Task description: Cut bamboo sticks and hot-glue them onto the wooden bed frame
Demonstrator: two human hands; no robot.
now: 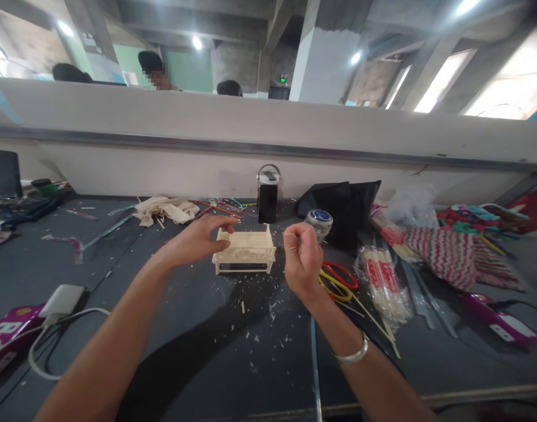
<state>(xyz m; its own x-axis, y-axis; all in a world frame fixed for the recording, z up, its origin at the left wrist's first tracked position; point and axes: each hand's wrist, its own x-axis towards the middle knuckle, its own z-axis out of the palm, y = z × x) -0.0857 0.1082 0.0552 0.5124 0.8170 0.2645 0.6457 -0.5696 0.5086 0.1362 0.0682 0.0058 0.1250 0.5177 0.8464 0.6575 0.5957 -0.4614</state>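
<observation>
A small model bench of pale wooden sticks point(246, 255) stands on the dark table in front of me. At its left end is my left hand point(202, 237), thumb and fingers apart. The thumb tip overlaps the bench's back; whether it touches the wood I cannot tell. To the right of the bench, my right hand point(304, 258) is raised in a closed fist, thumb pressed against the curled fingers. Anything inside that fist is hidden. A phone point(267, 203) leans upright behind the bench, and a round jar with a blue-rimmed lid point(320, 218) sits behind my right hand.
Wood chips litter the table point(198, 351). On the right lie red and yellow loops point(339, 284), a bag of sticks point(383, 281), metal strips point(427, 299) and a purple device point(501, 322). A cloth point(165, 210) and a white charger point(64, 300) are left. People sit beyond the partition point(207, 117).
</observation>
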